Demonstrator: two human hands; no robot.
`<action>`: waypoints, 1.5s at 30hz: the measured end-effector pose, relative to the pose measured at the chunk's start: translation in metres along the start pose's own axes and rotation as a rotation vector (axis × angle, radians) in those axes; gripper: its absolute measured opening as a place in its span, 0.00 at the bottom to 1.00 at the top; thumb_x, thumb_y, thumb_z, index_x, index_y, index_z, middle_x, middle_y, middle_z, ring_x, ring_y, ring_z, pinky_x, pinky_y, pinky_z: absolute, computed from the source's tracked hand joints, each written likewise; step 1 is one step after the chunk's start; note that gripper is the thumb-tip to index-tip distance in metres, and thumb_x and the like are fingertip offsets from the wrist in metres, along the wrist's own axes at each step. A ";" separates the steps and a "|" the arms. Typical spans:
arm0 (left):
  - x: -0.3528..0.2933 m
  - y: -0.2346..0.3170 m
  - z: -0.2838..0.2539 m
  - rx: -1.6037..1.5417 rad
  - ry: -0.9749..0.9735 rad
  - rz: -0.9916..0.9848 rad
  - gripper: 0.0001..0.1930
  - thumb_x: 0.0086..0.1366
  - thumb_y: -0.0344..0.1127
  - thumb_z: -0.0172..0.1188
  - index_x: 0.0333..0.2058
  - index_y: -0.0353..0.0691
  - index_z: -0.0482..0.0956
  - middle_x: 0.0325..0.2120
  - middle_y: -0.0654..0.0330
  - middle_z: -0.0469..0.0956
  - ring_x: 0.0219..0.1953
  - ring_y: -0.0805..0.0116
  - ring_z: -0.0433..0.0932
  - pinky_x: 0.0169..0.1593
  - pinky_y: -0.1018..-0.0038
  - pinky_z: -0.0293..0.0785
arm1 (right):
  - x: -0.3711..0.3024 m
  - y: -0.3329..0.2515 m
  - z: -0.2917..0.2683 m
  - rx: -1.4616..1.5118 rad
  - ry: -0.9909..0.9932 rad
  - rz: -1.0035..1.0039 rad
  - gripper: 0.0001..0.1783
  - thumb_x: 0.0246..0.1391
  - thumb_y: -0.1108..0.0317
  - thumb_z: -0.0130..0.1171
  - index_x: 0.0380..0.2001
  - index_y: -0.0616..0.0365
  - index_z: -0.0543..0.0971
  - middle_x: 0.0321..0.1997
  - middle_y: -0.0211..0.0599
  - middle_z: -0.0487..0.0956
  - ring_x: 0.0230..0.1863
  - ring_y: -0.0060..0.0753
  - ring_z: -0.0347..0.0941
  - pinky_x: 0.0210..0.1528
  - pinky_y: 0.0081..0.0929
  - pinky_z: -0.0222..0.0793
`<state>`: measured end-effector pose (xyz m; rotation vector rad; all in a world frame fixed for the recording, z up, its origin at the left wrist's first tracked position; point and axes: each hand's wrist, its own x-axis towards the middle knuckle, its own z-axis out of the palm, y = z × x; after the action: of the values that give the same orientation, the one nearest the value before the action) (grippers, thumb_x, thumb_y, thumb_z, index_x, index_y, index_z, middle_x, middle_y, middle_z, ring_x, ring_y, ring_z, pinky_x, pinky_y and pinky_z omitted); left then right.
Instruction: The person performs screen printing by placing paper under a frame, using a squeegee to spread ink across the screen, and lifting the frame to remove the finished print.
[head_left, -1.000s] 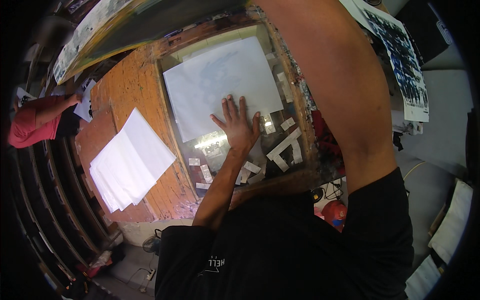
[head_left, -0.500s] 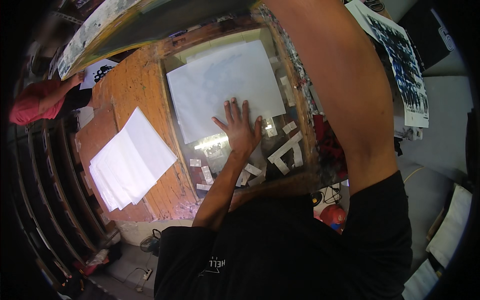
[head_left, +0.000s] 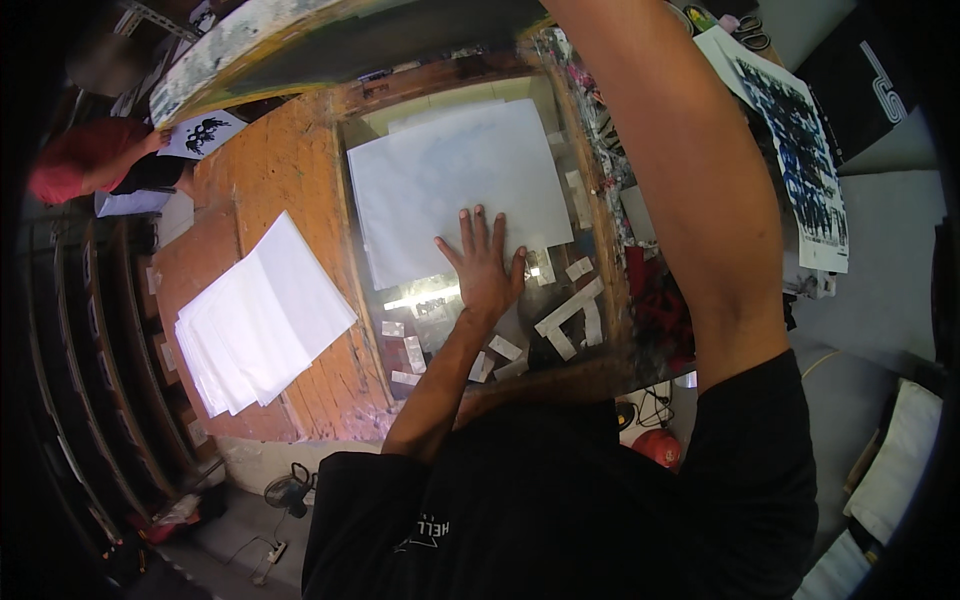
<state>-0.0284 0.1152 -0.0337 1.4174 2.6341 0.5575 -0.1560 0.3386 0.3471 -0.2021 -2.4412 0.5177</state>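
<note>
My left hand (head_left: 485, 265) lies flat, fingers spread, on the near edge of a white sheet of paper (head_left: 450, 170). The sheet rests on a glass panel (head_left: 440, 310) set into an orange wooden table (head_left: 270, 170). Pieces of white tape (head_left: 570, 310) are stuck to the glass just right of the hand. My right forearm (head_left: 680, 180) rises to the top edge of the picture, and its hand is out of view. A paint-smeared frame (head_left: 300, 35) is tilted up above the far side of the table.
A stack of white sheets (head_left: 260, 320) lies on the table's left part. A printed poster (head_left: 800, 150) lies at the right. At the upper left a person in a red shirt (head_left: 90, 160) holds a sheet with a black print (head_left: 205, 132). Rack shelves (head_left: 90, 380) run along the left.
My left hand stays flat on the sheet. The person in red has turned away and brought a printed sheet into view. The view has shifted slightly.
</note>
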 end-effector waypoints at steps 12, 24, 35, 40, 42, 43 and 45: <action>-0.066 0.012 -0.138 -1.621 0.432 -0.287 0.37 0.71 0.45 0.61 0.70 0.35 0.56 0.66 0.51 0.64 0.71 0.55 0.61 0.72 0.50 0.56 | -0.211 -0.043 0.064 -0.017 0.137 -0.072 0.25 0.47 0.79 0.63 0.52 0.58 0.82 0.46 0.41 0.84 0.48 0.47 0.75 0.51 0.43 0.69; -0.106 -0.032 -0.056 -2.030 0.099 -1.208 0.20 0.72 0.47 0.61 0.54 0.41 0.70 0.54 0.58 0.72 0.60 0.57 0.69 0.61 0.52 0.65 | -0.204 0.118 0.227 -0.111 -0.088 -0.073 0.26 0.46 0.82 0.61 0.52 0.59 0.81 0.50 0.43 0.83 0.50 0.47 0.77 0.52 0.43 0.68; -0.104 -0.018 -0.082 -1.971 0.169 -1.210 0.14 0.70 0.41 0.65 0.43 0.45 0.69 0.41 0.61 0.74 0.53 0.64 0.75 0.56 0.56 0.66 | -0.218 0.101 0.245 -0.212 -0.296 0.089 0.30 0.44 0.83 0.60 0.54 0.55 0.80 0.52 0.42 0.83 0.54 0.47 0.77 0.57 0.46 0.67; -0.096 -0.013 -0.091 -1.935 0.145 -1.217 0.13 0.69 0.41 0.66 0.43 0.47 0.69 0.44 0.62 0.72 0.56 0.65 0.71 0.57 0.51 0.62 | -0.317 0.010 0.190 -0.141 -0.269 0.082 0.33 0.39 0.83 0.60 0.54 0.57 0.80 0.54 0.46 0.82 0.56 0.50 0.77 0.57 0.48 0.67; -0.098 -0.014 -0.090 -1.892 0.092 -1.179 0.15 0.71 0.42 0.61 0.49 0.42 0.70 0.48 0.59 0.71 0.60 0.61 0.69 0.58 0.50 0.64 | -0.348 -0.028 0.168 -0.104 -0.312 0.129 0.32 0.39 0.83 0.60 0.54 0.57 0.80 0.53 0.46 0.82 0.56 0.50 0.77 0.58 0.50 0.67; -0.098 -0.016 -0.087 -1.868 0.064 -1.156 0.17 0.72 0.43 0.59 0.52 0.39 0.70 0.50 0.57 0.70 0.62 0.59 0.68 0.59 0.50 0.65 | -0.361 -0.044 0.160 -0.089 -0.331 0.162 0.32 0.39 0.83 0.60 0.54 0.58 0.81 0.52 0.46 0.83 0.54 0.50 0.78 0.58 0.50 0.66; -0.100 -0.019 -0.079 -1.897 0.100 -1.145 0.15 0.71 0.42 0.60 0.50 0.41 0.71 0.49 0.58 0.71 0.59 0.61 0.69 0.60 0.48 0.63 | -0.363 -0.057 0.151 -0.049 -0.416 0.234 0.32 0.41 0.82 0.60 0.55 0.58 0.80 0.50 0.46 0.83 0.52 0.50 0.77 0.59 0.51 0.66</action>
<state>-0.0068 0.0019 0.0246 -0.5926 1.1546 1.8465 0.0385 0.1425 0.0610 -0.4434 -2.8550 0.6558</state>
